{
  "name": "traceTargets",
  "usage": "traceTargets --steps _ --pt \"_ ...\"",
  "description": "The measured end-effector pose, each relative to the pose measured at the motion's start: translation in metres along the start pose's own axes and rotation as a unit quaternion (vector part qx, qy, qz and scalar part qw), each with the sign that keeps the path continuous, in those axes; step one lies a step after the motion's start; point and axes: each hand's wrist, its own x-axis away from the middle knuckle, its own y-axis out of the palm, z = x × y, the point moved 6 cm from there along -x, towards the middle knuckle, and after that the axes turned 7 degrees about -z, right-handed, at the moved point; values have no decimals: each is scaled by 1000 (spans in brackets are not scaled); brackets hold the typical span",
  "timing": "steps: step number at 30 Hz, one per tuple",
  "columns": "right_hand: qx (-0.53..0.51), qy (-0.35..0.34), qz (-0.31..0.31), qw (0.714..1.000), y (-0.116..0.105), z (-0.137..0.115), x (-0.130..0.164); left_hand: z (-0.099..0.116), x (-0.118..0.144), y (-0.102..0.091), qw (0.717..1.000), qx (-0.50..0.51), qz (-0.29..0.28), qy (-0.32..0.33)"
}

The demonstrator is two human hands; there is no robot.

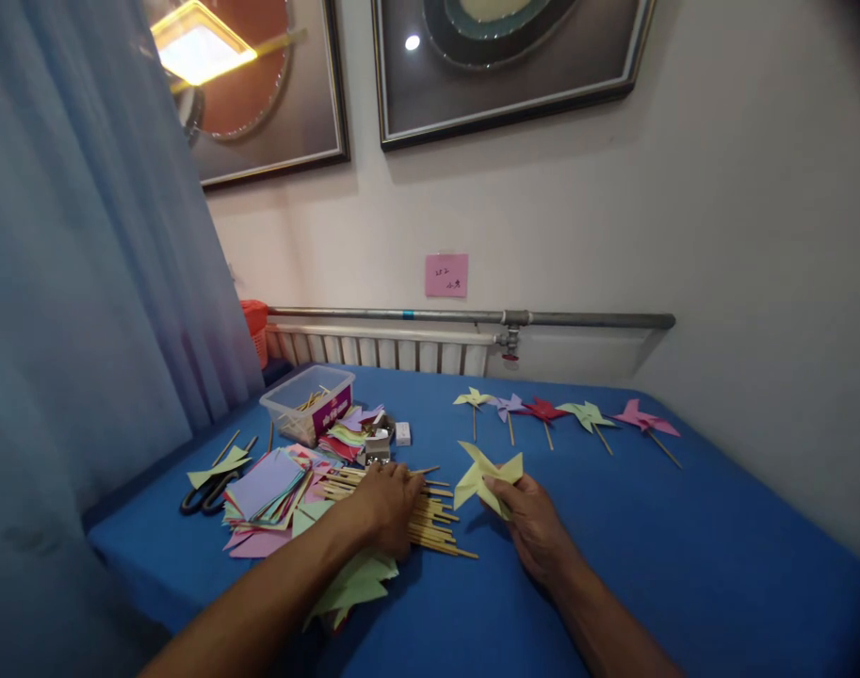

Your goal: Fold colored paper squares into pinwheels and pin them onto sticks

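A cream-yellow paper pinwheel head (482,478) is pinched in my right hand (535,523), thumb on its front, held just above the table. My left hand (391,508) rests over a pile of thin wooden sticks (433,532), its fingers bent down and close together. Whether those fingers grip a stick is hidden; one stick juts out at an angle near the fingertips. Under my left forearm lie pale green folded paper pieces (359,579). A stack of coloured paper squares (264,485) sits to the left of the sticks.
Several finished pinwheels on sticks (543,410) lie in a row at the back right. Black-handled scissors (210,494) are at the left. A clear plastic box (306,400) holds more sticks, near small open boxes (378,447). Behind the blue table (648,527) are a radiator and pipe.
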Motion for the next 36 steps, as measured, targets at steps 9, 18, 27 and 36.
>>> traceTargets --steps 9,18,27,36 --pt "4 10 -5 1000 -1 3 1 -2 -13 4 999 -25 2 -30" --pt "11 -1 -4 1000 0 -2 3 -15 -32 11 998 -19 25 -61" --pt "-4 -5 -12 1000 2 -2 2 -11 -28 9 998 -3 37 -42" --pt "-5 -7 -7 1000 -2 0 2 -19 -34 6 997 35 33 -60"
